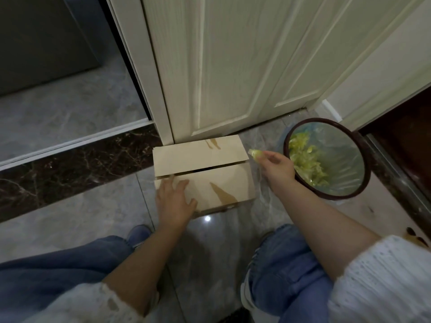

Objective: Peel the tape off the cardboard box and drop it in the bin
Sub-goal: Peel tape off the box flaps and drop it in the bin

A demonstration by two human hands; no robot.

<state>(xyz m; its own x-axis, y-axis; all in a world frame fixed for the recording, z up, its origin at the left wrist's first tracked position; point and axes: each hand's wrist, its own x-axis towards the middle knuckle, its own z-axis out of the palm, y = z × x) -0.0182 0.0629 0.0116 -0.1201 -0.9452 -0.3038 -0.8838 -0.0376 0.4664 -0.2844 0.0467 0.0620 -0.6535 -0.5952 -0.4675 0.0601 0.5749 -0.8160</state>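
The crumpled tape point(255, 154) was pinched in my right hand point(276, 167), between the cardboard box point(203, 171) and the bin point(326, 157) at its 3 o'clock. My left hand point(175, 201) lay flat, fingers spread, on the box's near flap. The box sat on the floor point(81, 206), a white door point(233, 66) at its 12 o'clock

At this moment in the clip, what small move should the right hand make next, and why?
Probably carry the crumpled yellowish tape rightward over the round dark-rimmed bin and let go. The right hand pinches it beside the rim, not yet above the opening, while the left hand rests flat on the brown cardboard box.
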